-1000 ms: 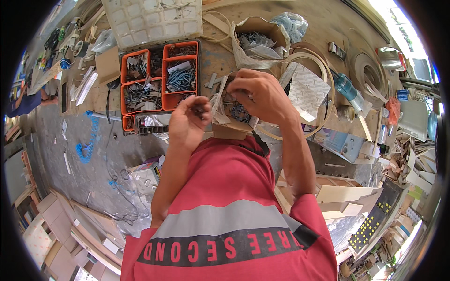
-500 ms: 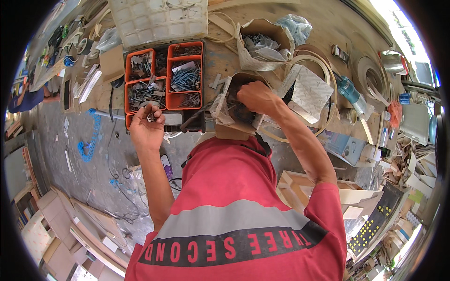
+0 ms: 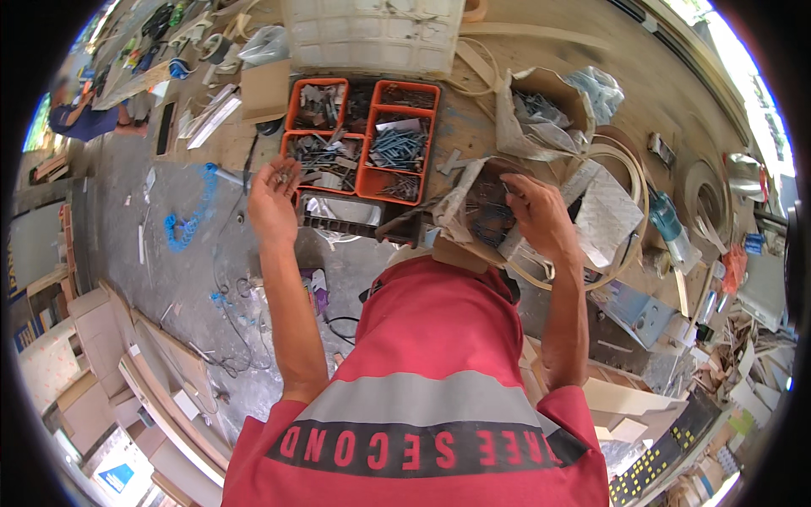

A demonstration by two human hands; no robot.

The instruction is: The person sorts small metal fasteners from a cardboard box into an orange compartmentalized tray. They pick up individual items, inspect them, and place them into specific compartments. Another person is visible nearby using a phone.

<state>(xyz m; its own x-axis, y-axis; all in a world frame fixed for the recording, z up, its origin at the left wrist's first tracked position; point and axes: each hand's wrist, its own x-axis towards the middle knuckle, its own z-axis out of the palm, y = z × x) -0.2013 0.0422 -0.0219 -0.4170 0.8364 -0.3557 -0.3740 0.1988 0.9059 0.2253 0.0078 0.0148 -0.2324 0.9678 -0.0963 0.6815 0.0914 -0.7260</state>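
Note:
My left hand point(image 3: 272, 198) is raised palm-up beside an orange compartment tray point(image 3: 366, 179) of screws and nails, holding a few small screws point(image 3: 281, 176) in its cupped fingers. My right hand point(image 3: 539, 213) reaches into a torn cardboard box of dark nails point(image 3: 483, 211) on the bench, fingers pinching among them. A second open carton of fasteners point(image 3: 541, 106) stands just behind it. My red shirt with a grey band fills the lower middle.
A white plastic crate point(image 3: 376, 34) sits behind the orange tray. Coiled white tubing point(image 3: 629, 182), a blue bottle point(image 3: 666, 218) and wood offcuts lie to the right. Blue cord point(image 3: 187, 221) lies on the concrete floor at left, where another person in blue point(image 3: 80, 118) crouches far off.
My left hand moved from the nail box leftward to the orange tray and now sits palm-up with screws. The right hand stays in the cardboard box.

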